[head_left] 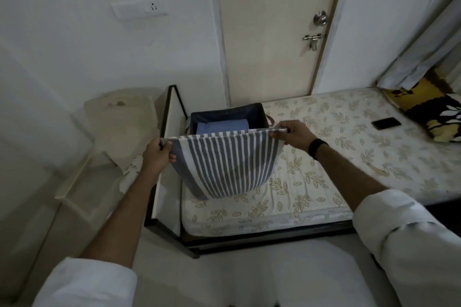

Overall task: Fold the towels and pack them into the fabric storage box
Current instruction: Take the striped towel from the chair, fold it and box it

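The two hands hold a grey and white striped towel (225, 164) in the air above the bed (311, 182). The left hand (159, 154) pinches its top left corner, and the right hand (293, 136) pinches its top right corner, so the top edge is stretched and the cloth hangs down. Just behind the towel, at the far left end of the mattress, stands the dark blue fabric storage box (254, 114) with a folded blue towel (222, 127) inside. A black phone (385, 123) lies on the bed to the right.
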A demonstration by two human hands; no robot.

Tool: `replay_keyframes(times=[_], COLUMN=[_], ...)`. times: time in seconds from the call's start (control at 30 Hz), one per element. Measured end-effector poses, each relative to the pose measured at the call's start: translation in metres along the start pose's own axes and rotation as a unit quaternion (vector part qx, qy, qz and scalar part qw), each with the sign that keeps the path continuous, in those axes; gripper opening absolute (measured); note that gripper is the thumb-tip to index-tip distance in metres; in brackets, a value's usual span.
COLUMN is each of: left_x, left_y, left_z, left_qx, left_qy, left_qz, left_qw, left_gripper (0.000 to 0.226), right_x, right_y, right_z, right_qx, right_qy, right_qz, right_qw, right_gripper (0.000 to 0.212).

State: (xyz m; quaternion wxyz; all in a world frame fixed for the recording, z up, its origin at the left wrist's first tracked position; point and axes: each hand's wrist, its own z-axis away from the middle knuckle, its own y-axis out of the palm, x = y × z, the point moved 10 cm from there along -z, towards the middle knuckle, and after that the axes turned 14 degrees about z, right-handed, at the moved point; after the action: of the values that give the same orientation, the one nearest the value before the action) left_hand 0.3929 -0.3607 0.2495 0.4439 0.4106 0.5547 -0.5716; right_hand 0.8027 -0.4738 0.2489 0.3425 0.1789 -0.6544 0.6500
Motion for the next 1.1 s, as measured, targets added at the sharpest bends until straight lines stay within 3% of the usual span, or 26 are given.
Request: replay_keyframes(times=[0.13, 0.27, 0.5, 0.77, 0.93, 1.1], left_x=[0.055, 0.104, 0.157, 0.184, 0.197, 0.191], left_y=[0.009, 0.01, 0.0, -0.014, -0.02, -0.019], left_z=[0.025, 0.053, 0.091, 0.126, 0.145, 0.149], left_qx=[0.029, 0.055, 0.079, 0.117, 0.132, 0.14], left_qy=[-0.055, -0.101, -0.103, -0.088, -0.096, -0.09], left_qz=[0.005, 0.009, -0.09, -0.101, -0.054, -0.041], left_qw=[0.998, 0.993, 0.987, 0.984, 0.985, 0.985], left_gripper=[0.018, 0.021, 0.024, 0.036, 0.04, 0.034], right_x=[-0.038, -0.067, -0.095, -0.096, -0.103, -0.086], right_y=[0.037, 0.076, 0.126, 0.157, 0.167, 0.154], right_z=[0.033, 0.073, 0.125, 0.166, 0.182, 0.182], right_qx=[0.009, 0.035, 0.055, 0.075, 0.089, 0.048], right_qy=[0.058, 0.1, 0.141, 0.143, 0.167, 0.162], right_qz=[0.015, 0.0, 0.052, 0.089, 0.11, 0.073], right_qw=[0.998, 0.994, 0.987, 0.983, 0.976, 0.983], right_gripper=[0.034, 0.028, 0.019, 0.012, 0.029, 0.026])
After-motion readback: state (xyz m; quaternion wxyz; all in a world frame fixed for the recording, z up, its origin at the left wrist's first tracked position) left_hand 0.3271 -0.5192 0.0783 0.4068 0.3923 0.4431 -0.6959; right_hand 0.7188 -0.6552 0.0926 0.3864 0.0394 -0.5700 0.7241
